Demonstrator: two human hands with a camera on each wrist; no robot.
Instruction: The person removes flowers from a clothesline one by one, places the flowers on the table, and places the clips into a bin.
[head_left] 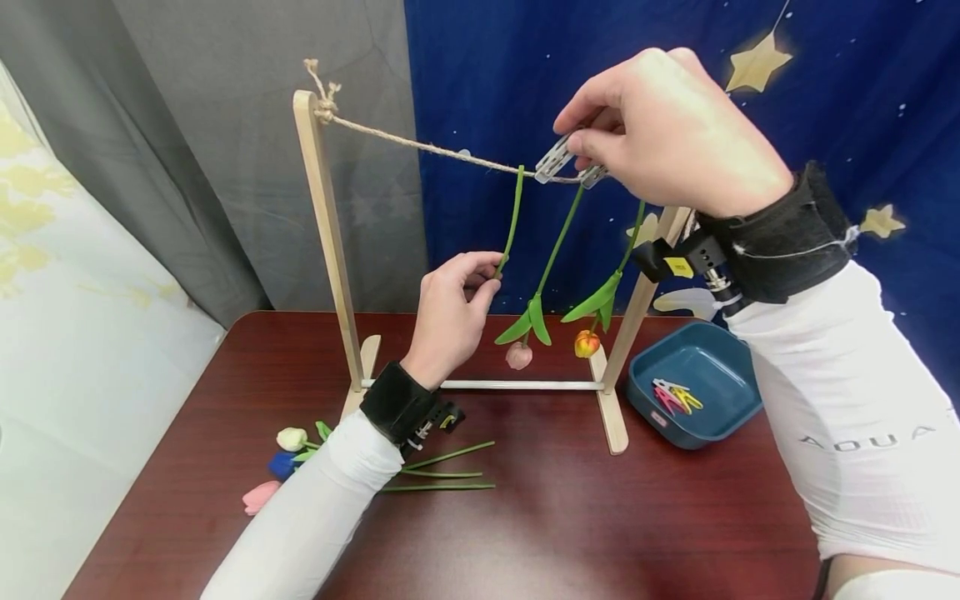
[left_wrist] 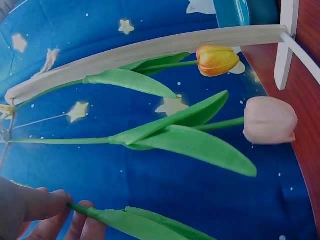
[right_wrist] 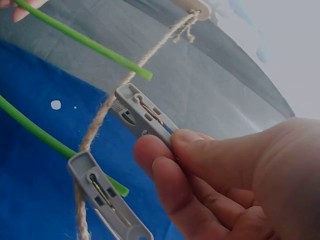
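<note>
My left hand (head_left: 452,312) pinches the green stem (head_left: 514,218) of an artificial tulip; its tip lies against the twine (right_wrist: 159,45). That tulip's leaves (left_wrist: 135,221) show in the left wrist view, its bloom does not. With thumb and fingers, my right hand (head_left: 667,133) grips a grey clothespin (right_wrist: 145,112), its front end at the twine beside the stem tip. A second grey clothespin (right_wrist: 106,197) fastens the stem of a pale pink tulip (left_wrist: 270,120), which hangs bloom down. Farther right hangs an orange-yellow tulip (left_wrist: 217,61), a yellow clip (left_wrist: 6,111) at its stem top.
The twine spans a wooden frame (head_left: 327,242) with a white lower bar (head_left: 525,385). A blue basin (head_left: 693,383) on the right holds several small coloured clothespins (head_left: 675,397). Left on the table (head_left: 570,533) lie white (head_left: 292,439), blue (head_left: 283,465) and pink (head_left: 261,497) tulips, partly under my left arm.
</note>
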